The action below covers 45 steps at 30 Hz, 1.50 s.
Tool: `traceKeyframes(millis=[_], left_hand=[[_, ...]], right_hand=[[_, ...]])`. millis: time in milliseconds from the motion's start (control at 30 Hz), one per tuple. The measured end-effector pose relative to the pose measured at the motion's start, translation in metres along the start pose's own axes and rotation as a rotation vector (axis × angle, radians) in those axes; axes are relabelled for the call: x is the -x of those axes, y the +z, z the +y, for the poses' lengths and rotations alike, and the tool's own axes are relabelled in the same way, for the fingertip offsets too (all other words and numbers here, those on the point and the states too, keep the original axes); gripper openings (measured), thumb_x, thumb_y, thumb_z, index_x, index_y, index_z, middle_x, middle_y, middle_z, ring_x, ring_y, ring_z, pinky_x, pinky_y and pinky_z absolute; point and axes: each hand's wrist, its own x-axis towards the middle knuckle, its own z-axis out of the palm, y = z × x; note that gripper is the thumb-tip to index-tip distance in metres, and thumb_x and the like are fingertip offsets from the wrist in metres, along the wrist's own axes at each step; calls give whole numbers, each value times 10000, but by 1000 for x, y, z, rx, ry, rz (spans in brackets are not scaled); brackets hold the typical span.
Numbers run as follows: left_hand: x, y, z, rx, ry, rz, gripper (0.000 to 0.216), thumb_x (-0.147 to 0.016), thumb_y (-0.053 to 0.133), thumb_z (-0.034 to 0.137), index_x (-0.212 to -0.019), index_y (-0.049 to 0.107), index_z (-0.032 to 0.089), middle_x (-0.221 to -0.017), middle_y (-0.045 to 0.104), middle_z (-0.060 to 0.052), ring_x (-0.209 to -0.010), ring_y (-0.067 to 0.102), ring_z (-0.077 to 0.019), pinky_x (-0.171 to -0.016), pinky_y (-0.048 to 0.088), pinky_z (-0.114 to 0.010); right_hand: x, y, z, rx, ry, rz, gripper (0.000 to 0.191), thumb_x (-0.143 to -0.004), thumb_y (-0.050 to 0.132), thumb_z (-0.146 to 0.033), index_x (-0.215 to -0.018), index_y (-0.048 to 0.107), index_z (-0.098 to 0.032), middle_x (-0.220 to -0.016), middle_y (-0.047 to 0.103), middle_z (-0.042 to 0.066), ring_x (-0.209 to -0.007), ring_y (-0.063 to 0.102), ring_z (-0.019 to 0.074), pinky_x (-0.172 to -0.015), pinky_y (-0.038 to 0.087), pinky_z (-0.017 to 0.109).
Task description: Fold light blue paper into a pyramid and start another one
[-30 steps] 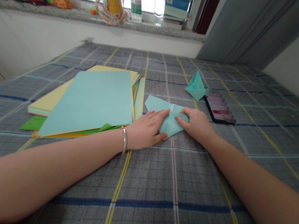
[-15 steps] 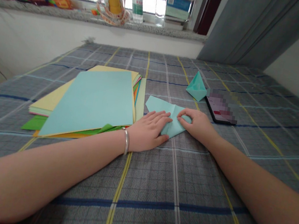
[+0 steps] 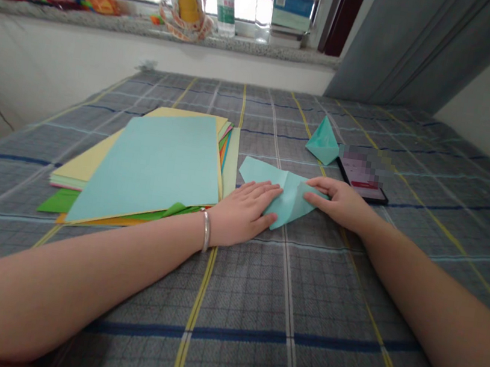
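Note:
A partly folded light-blue paper (image 3: 291, 195) lies on the plaid bedspread (image 3: 248, 293). My left hand (image 3: 243, 210), a silver bracelet on its wrist, lies flat on the paper's left part with fingers stretched out. My right hand (image 3: 342, 202) presses the paper's right edge, fingers extended and close together. Neither hand lifts the paper.
A stack of coloured paper sheets (image 3: 147, 164) lies to the left of the hands. A finished teal folded paper shape (image 3: 322, 141) stands behind, beside a phone (image 3: 362, 176). The windowsill (image 3: 157, 28) at the back carries packages and bottles. A grey curtain (image 3: 419, 44) hangs at the right.
My right hand has slid to the right along the paper and its fingers have straightened out. My left hand has stayed pressed on the paper.

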Motion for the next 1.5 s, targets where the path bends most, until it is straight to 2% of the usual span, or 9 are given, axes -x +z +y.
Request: traceKeyframes(millis=[67, 200, 333, 467, 567, 700, 833, 1000, 1500], left_hand=[[1, -1, 0, -32, 36, -16, 514, -994, 333, 388, -1483, 335, 226, -1582, 275, -79, -1467, 224, -264, -1197, 179, -476], [2, -2, 1, -76, 71, -28, 502, -981, 393, 404, -1472, 360, 305, -1588, 263, -55, -1464, 220, -298, -1178, 192, -518], [2, -5, 1, -74, 65, -59, 554, -955, 443, 407, -1486, 341, 287, -1594, 240, -75, -1468, 204, -307, -1179, 188, -520], [1, -6, 0, -81, 74, -85, 626, -917, 479, 392, -1498, 309, 233, -1601, 215, -90, -1477, 171, -300, -1191, 159, -508], [1, -6, 0, -63, 68, -78, 663, -885, 490, 383, -1493, 299, 197, -1600, 219, -89, -1479, 167, -296, -1198, 149, -496], [0, -6, 0, 12, 25, -72, 702, -844, 468, 307, -1496, 254, 162, -1590, 246, -103, -1472, 203, -269, -1201, 162, -465], [-2, -6, -1, 150, -32, -10, 641, -914, 338, 317, -1511, 176, 149, -1558, 321, -108, -1450, 267, -236, -1191, 202, -446], [-2, -1, 1, 148, -2, 89, 719, -946, 350, 426, -1525, 62, 112, -1502, 413, -133, -1406, 347, -265, -1168, 247, -455], [0, 3, 4, -56, -6, 57, 616, -963, 405, 423, -1466, 284, 89, -1526, 360, -164, -1434, 307, -266, -1195, 220, -446]], right_hand=[[2, -11, 1, 20, 12, -130, 273, -828, 603, -461, -913, 732, -237, -991, 737, 34, -943, 661, 235, -910, 485, 405], [6, -32, -2, -15, -53, -376, 218, -745, 697, -449, -834, 765, -261, -982, 742, 14, -976, 656, 221, -972, 453, 399], [7, -40, -2, -3, -66, -466, 197, -741, 701, -435, -807, 769, -262, -1026, 734, 13, -1003, 647, 216, -970, 447, 386], [6, -31, 1, 54, 46, -315, 270, -791, 620, -489, -782, 719, -238, -834, 711, 5, -804, 643, 204, -768, 492, 339], [3, -19, -2, 127, 97, -185, 309, -816, 575, -505, -713, 642, -222, -696, 640, -5, -672, 587, 180, -633, 447, 305], [0, -5, -9, 166, 90, -61, 295, -829, 556, -485, -753, 641, -213, -769, 664, 12, -740, 601, 201, -706, 447, 323], [-5, 6, -11, 255, 103, 31, 263, -830, 543, -449, -770, 640, -212, -828, 692, 38, -804, 616, 232, -754, 445, 351], [-9, 16, -11, 378, 124, 82, 239, -832, 554, -413, -842, 667, -203, -859, 706, 55, -836, 623, 245, -773, 436, 361], [-10, 22, -15, 572, 159, 96, 239, -870, 523, -391, -891, 654, -191, -925, 713, 71, -867, 625, 247, -756, 413, 349]])
